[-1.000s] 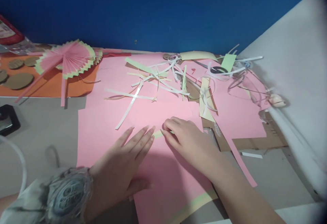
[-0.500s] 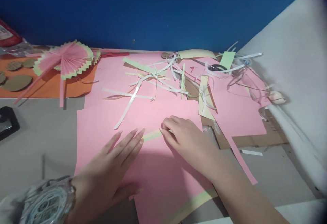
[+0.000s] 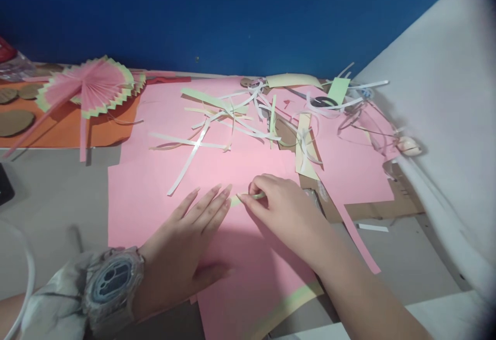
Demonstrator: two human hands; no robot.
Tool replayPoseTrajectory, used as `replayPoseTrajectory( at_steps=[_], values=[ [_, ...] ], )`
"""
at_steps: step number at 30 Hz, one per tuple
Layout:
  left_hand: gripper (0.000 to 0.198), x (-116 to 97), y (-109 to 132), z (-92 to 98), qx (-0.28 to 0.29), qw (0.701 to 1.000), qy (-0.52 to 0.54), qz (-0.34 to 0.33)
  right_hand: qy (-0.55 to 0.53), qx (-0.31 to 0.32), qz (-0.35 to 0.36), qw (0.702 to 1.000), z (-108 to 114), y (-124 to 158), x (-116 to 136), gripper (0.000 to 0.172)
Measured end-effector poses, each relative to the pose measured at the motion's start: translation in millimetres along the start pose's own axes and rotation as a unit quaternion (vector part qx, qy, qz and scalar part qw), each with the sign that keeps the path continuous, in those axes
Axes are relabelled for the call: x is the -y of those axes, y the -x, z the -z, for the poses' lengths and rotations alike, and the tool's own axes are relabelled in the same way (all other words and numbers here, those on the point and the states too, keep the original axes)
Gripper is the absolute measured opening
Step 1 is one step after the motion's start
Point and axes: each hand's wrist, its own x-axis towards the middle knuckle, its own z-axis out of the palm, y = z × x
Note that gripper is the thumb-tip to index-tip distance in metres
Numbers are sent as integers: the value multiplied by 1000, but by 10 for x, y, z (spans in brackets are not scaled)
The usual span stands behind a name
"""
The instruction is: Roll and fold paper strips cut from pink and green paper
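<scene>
two bare hands over a pink sheet [image 3: 232,304]; clock read from the gap between them, twelve at the blue wall [image 3: 232,14]. left hand [image 3: 189,242] at eight, palm down, fingers straight and a little spread, flat on the paper, nothing gripped; watch [image 3: 113,280] and pale cloth band [image 3: 58,296] on that wrist. right hand [image 3: 282,211] at three, curled, thumb and forefinger closed on a green-yellow strip [image 3: 235,201] at dial centre, a greenish bit showing inside the curl. strip runs from left fingertips to the pinch; cannot tell whether loose or part of the sheet. green-and-yellow border [image 3: 294,298] at five. thin paper offcuts [image 3: 196,143] tangled toward eleven. pleated pink fan [image 3: 104,81] at ten, overlapping an orange sheet [image 3: 112,133]. pale yellow piece [image 3: 303,156] at two, green rectangle [image 3: 339,90] and black oval item [image 3: 324,103] beyond it. long pink strip [image 3: 360,242] toward four, white scrap [image 3: 373,228] just beside it.
</scene>
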Motion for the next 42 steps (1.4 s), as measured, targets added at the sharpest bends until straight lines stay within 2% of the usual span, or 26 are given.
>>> replayPoseTrajectory(
  at_steps=[4, 7, 19, 25, 29, 35, 42],
  values=[
    [84, -4, 3, 0, -2, 1000, 5, 2, -3, 8, -59, 998, 43, 5, -18, 29],
    [83, -6, 16, 1, -4, 1000, 4, -1, -30, 18, -70, 997, 81, -13, -26, 27],
    [83, 88, 334, -14, -25, 1000, -9, 3, -67, 36, 27, 997, -28, 0, 54, 18],
    [85, 2, 149, 0, -12, 1000, 1, -3, -48, 23, 46, 998, -21, -16, 98, 21],
    [87, -20, 45, -21, 5, 1000, 26, -14, -42, 41, 52, 997, 8, -30, 112, 21],
    [84, -4, 27, -53, 16, 999, 33, -15, -35, 49, 39, 997, 4, -52, 113, 23],
    [82, -7, 38, -46, 11, 999, 39, -11, -19, 51, 40, 998, -43, -50, 85, 16]
  ],
)
